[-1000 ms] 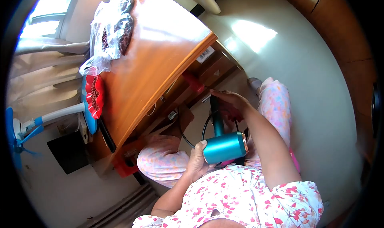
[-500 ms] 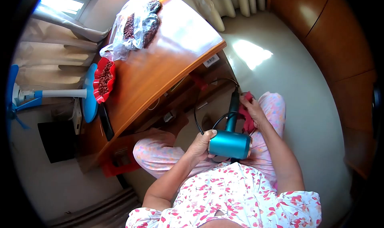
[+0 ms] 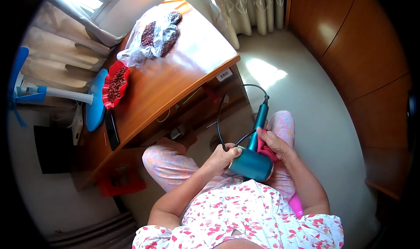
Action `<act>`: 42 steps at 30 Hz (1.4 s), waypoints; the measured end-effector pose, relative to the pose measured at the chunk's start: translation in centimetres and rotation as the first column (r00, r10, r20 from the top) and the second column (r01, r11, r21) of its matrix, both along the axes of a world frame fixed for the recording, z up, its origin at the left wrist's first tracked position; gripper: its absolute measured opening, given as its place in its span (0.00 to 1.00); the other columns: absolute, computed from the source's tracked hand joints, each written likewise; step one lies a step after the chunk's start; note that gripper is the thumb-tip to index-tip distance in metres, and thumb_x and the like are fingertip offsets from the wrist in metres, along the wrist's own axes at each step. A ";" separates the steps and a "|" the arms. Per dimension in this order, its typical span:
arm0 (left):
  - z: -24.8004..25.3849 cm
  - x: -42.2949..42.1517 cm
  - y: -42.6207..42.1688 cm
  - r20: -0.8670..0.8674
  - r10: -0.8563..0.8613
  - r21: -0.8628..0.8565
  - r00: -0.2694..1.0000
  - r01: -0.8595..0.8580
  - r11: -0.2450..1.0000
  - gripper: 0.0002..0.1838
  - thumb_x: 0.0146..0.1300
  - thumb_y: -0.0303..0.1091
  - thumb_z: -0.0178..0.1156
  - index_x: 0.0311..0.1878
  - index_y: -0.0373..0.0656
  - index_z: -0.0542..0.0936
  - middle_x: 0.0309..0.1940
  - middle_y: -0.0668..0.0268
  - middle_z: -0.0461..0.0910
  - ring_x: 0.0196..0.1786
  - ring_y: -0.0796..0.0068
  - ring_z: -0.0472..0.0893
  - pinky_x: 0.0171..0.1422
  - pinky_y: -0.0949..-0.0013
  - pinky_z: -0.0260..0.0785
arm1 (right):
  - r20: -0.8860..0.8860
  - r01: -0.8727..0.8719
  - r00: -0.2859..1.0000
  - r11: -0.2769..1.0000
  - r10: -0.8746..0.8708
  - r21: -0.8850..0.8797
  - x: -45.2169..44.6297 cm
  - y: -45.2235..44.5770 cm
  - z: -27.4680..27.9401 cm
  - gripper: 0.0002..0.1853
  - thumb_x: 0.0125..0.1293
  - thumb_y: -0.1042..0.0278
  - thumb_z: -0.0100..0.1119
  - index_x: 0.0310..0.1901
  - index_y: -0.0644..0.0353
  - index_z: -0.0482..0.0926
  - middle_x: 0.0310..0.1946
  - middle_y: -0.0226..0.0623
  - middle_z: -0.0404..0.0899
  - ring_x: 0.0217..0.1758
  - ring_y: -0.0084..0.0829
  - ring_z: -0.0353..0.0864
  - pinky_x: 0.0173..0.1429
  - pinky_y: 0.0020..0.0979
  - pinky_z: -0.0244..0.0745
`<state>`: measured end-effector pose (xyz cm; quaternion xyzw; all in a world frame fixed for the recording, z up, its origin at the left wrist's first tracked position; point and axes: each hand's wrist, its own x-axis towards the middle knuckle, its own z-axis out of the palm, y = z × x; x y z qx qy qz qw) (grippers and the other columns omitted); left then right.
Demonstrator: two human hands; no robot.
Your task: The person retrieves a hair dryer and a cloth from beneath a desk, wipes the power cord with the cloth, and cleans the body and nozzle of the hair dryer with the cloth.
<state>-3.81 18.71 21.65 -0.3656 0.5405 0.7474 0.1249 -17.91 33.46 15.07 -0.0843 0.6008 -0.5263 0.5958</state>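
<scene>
A teal hair dryer [image 3: 251, 165] lies across my lap, its barrel towards my body and its handle pointing away. My left hand [image 3: 222, 159] is closed around the barrel's left end, thumb on top. With my right hand [image 3: 274, 145] I grip a crumpled pink-red cloth [image 3: 265, 150] against the handle, close to where it meets the barrel. A black cord [image 3: 218, 118] leaves the handle's far end and loops back by my left hand. The fingers beneath the barrel and cloth are partly hidden.
On the wooden desk [image 3: 175, 80] to the left are a red scalloped bowl [image 3: 124, 76] of brown nuts or beans, plastic bags [image 3: 148, 48] with more of them, a black phone [image 3: 112, 128] and a blue fan's base [image 3: 96, 101]. Wooden cabinets [image 3: 363, 43] stand at right.
My right hand and the cloth have slid down the handle from near its far end towards the barrel. The hair dryer has tilted slightly; my left hand still grips it. The view has shifted slightly.
</scene>
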 end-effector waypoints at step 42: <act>3.1 -6.7 3.2 -0.590 -0.076 -0.090 0.803 0.028 0.996 0.15 0.70 0.46 0.47 0.37 0.44 0.72 0.27 0.77 0.64 0.31 0.88 0.64 0.34 0.79 0.61 | 0.523 0.598 0.787 0.611 -0.327 -0.518 -2.1 4.4 13.4 0.27 0.65 0.51 0.48 0.62 0.52 0.62 0.61 0.43 0.62 0.59 0.38 0.71 0.56 0.43 0.75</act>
